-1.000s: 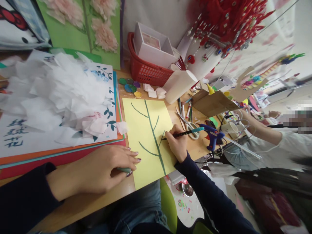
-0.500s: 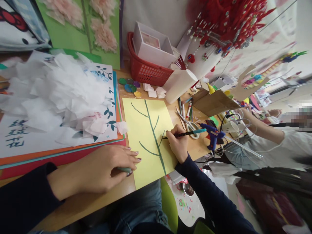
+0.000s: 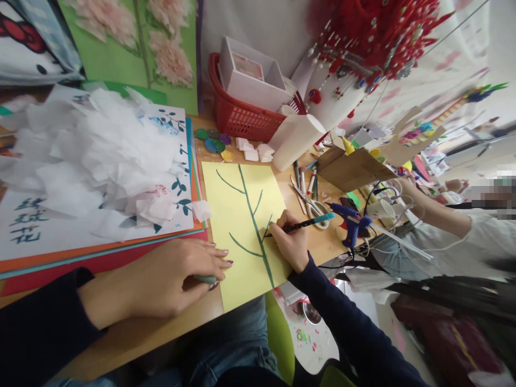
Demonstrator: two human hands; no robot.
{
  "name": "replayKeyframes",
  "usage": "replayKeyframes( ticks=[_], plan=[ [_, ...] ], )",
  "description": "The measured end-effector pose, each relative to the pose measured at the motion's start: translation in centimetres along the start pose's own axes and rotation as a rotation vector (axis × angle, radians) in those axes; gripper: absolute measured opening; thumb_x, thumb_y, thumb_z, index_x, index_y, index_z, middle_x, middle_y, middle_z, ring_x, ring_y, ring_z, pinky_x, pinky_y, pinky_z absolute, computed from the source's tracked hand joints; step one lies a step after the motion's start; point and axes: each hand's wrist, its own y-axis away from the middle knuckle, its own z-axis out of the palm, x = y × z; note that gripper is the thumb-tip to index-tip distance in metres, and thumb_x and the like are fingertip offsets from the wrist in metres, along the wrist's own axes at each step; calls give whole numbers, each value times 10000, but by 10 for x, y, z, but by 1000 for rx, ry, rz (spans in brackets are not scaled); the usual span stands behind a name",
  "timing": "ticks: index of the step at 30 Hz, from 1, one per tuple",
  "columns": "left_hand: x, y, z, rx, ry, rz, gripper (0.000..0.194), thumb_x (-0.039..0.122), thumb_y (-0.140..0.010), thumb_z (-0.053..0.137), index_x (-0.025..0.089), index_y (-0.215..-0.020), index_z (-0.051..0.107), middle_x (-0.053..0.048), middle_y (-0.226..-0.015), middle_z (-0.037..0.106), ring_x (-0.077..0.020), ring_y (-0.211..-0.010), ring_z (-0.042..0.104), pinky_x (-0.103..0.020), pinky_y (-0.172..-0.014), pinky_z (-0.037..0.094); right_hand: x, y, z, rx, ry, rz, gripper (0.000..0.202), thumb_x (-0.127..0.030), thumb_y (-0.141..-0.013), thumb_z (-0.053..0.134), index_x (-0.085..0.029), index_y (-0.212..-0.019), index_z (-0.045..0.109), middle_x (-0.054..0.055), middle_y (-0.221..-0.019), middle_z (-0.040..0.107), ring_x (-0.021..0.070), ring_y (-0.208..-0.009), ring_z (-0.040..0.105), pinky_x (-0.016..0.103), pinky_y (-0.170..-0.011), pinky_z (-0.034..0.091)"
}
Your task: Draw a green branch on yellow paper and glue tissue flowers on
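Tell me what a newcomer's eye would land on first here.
Probably the heap of white paper pieces on the left, and the bright red beaded ornament at the upper right. Between and below them lies the yellow sheet with green branching lines. The right hand holds a dark pen over its right side, while the fingers of the left hand lie across its left edge.
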Motion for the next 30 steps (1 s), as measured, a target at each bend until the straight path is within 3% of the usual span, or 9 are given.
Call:
replayKeyframes(
  ticks=[30],
  plan=[
    [-2,0,1,-6,58,-18,374,67,-786,525,204,-1034,769,-16,-1175,744,-212,-1157,682,-347,-1042,530,-6,5,-1,-44,-28,0,279,-198,-643,572,-229,-508,329,-68,-484,334,90,-459,311,246,-461,247]
  ],
)
